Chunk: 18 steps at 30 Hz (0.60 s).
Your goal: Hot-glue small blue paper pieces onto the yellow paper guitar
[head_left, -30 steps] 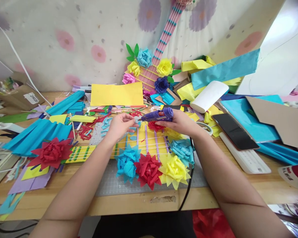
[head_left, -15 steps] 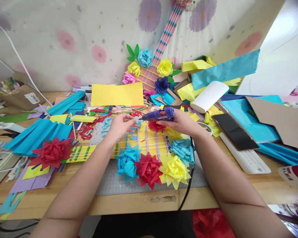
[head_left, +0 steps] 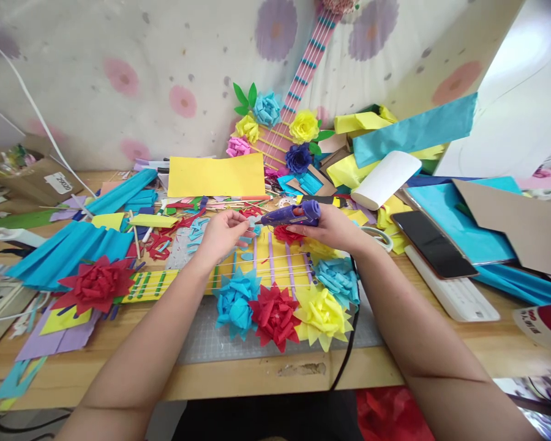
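Purple plastic glue gun, smooth and tapered: held level over the table, clamped in the fingers of the right hand, its nozzle turned toward the left hand and a black cord hanging below.

Pale scrap, small and thin: pinched between the fingertips of the left hand, right at the nozzle; from where I stand, I cannot tell whether the two touch.

Yellow guitar shape, flat: lying beneath both hands on a grey gridded cutting mat, crossed by slim lilac bars and taut white strings.

Paper flowers, layered and pointed, along its near edge: one blue, one red, one yellow. Another red bloom sits at the neck's far left end.

Pleated blue paper, soft and ridged: behind that bloom.

Pink guitar shape, blue-banded neck: leaning against the flower-printed wall covering.

Glossy black phone: resting right.
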{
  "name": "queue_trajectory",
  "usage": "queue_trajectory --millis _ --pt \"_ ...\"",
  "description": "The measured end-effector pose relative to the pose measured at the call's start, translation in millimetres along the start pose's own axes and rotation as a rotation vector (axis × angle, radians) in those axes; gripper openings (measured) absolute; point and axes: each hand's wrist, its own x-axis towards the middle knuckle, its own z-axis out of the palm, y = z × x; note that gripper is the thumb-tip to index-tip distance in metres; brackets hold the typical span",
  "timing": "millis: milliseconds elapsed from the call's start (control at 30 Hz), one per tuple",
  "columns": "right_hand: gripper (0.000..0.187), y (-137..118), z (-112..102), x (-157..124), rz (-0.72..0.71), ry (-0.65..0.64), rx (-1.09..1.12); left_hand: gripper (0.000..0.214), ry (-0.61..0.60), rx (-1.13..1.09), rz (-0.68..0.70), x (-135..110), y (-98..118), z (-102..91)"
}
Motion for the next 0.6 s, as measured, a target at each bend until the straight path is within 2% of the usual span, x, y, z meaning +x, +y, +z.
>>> queue_trajectory --millis 600 --pt "0.045 -2.8 -2.8 -1.9 0.013 -0.062 -0.014 0.009 -0.029 0.047 0.021 3.2 -4.6 -2.0"
